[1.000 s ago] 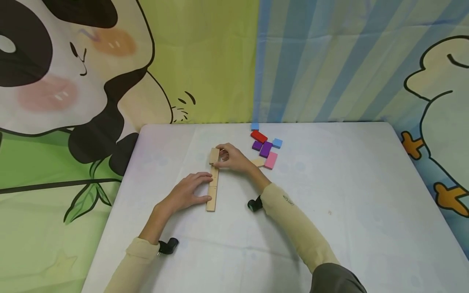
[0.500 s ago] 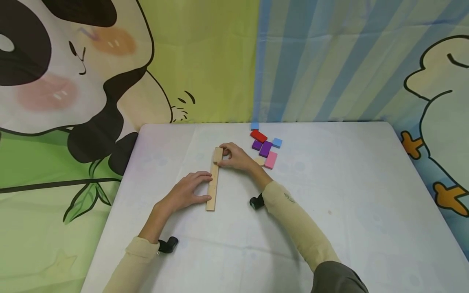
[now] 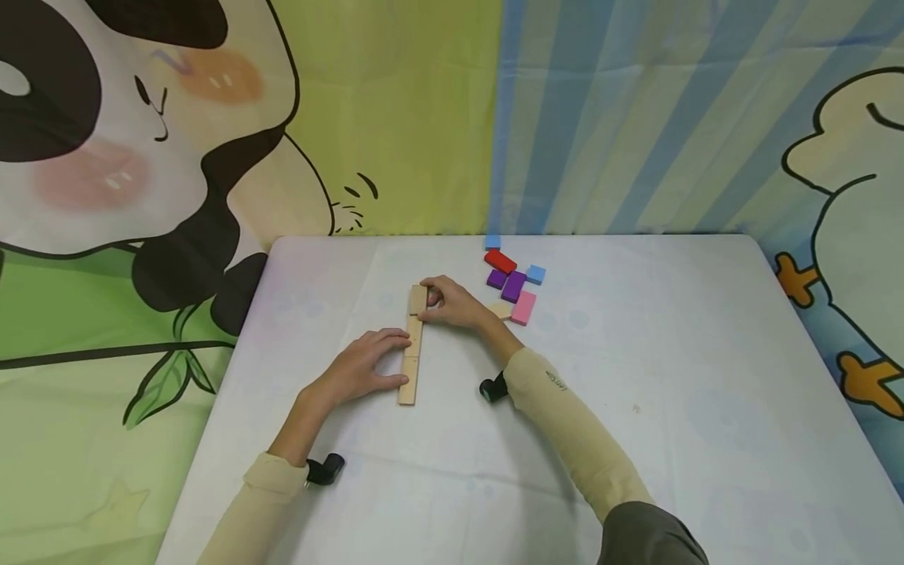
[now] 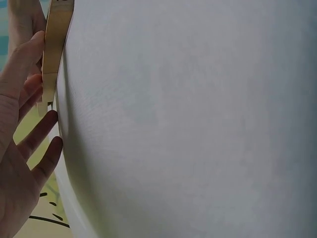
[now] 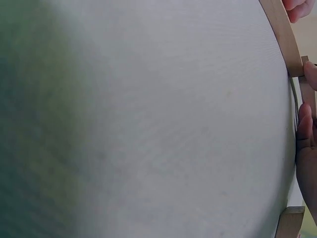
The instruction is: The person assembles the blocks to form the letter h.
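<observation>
On the white table lie plain wooden blocks (image 3: 413,345), end to end in a straight line. At the far end of this line, my right hand (image 3: 455,304) pinches another wooden block (image 3: 418,300) between thumb and fingers. In the right wrist view, that held block (image 5: 307,91) overlaps the end of the line (image 5: 285,39) and seems to sit higher. My left hand (image 3: 362,362) stays along the line's left side, thumb and fingertips touching it, fingers spread. The left wrist view shows the thumb against a block's side (image 4: 55,44).
Right of the right hand lie a loose wooden block (image 3: 500,311), a pink block (image 3: 523,308), purple blocks (image 3: 513,286), a red block (image 3: 500,261) and light blue blocks (image 3: 535,275). Behind the table (image 3: 636,329) hangs a printed cloth backdrop (image 3: 395,118).
The right hand shifted the pinched block slightly right, then a little back left, at the line's far end. My left hand has stayed in place.
</observation>
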Demonstrator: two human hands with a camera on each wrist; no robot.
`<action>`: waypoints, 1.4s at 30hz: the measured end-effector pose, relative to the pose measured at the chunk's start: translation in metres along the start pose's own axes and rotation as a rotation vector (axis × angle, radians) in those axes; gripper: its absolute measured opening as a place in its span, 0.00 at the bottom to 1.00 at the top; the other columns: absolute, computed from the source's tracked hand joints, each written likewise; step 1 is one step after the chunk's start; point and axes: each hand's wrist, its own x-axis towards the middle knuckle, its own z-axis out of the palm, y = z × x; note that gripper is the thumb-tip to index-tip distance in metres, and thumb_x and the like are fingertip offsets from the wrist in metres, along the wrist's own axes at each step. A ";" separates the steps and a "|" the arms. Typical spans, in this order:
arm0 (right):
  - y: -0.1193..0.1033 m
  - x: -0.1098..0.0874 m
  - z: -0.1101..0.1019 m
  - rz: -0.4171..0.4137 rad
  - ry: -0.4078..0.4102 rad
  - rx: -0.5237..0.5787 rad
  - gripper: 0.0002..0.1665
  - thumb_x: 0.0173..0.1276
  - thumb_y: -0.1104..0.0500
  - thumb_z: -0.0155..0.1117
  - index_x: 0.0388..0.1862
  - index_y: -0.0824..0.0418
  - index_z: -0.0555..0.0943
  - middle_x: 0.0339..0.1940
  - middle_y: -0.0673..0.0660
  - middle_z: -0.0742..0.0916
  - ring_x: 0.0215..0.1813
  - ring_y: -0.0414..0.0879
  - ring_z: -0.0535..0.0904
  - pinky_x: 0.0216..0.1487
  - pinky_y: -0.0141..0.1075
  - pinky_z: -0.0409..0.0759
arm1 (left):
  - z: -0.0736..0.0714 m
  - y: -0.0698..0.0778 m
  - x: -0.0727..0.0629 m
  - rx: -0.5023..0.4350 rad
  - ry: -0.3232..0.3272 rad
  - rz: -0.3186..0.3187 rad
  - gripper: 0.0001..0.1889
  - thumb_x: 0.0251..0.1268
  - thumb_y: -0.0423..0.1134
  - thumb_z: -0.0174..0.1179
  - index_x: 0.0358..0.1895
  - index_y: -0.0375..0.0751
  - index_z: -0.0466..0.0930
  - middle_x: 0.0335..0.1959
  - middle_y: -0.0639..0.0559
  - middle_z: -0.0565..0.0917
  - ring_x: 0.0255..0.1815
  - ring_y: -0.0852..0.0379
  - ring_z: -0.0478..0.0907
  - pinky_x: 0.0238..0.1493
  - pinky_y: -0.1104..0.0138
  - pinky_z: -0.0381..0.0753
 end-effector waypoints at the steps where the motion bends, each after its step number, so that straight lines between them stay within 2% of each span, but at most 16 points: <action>1: 0.000 0.000 0.000 -0.002 -0.003 0.002 0.40 0.60 0.56 0.71 0.69 0.65 0.67 0.53 0.62 0.78 0.48 0.48 0.77 0.50 0.33 0.77 | 0.000 0.000 0.000 0.000 -0.002 -0.005 0.32 0.55 0.56 0.68 0.64 0.51 0.74 0.68 0.58 0.72 0.67 0.51 0.69 0.65 0.51 0.71; 18: -0.004 0.000 0.005 0.033 0.010 -0.042 0.39 0.60 0.55 0.71 0.68 0.65 0.68 0.57 0.63 0.73 0.47 0.45 0.76 0.49 0.29 0.75 | 0.001 -0.002 0.000 0.017 -0.017 -0.038 0.32 0.55 0.57 0.68 0.64 0.52 0.74 0.68 0.58 0.72 0.68 0.52 0.68 0.66 0.52 0.70; 24: -0.006 -0.002 0.006 0.042 0.010 -0.049 0.39 0.61 0.54 0.71 0.68 0.65 0.68 0.56 0.63 0.73 0.48 0.46 0.76 0.50 0.31 0.76 | 0.002 -0.001 -0.001 0.007 -0.004 -0.034 0.32 0.55 0.56 0.69 0.64 0.51 0.74 0.68 0.57 0.72 0.68 0.51 0.69 0.65 0.51 0.71; 32: -0.006 -0.003 0.007 0.039 0.031 -0.054 0.39 0.60 0.55 0.70 0.68 0.66 0.68 0.56 0.63 0.72 0.45 0.45 0.74 0.47 0.29 0.74 | 0.002 0.000 -0.001 0.005 -0.010 -0.036 0.33 0.55 0.57 0.68 0.64 0.52 0.73 0.68 0.58 0.71 0.68 0.51 0.68 0.66 0.51 0.71; 42: -0.006 -0.001 0.009 0.032 0.030 -0.110 0.38 0.60 0.55 0.67 0.67 0.67 0.67 0.57 0.62 0.71 0.45 0.44 0.73 0.46 0.28 0.73 | 0.003 0.000 0.000 0.016 0.013 -0.014 0.32 0.54 0.56 0.69 0.63 0.52 0.74 0.67 0.58 0.73 0.67 0.51 0.70 0.64 0.51 0.72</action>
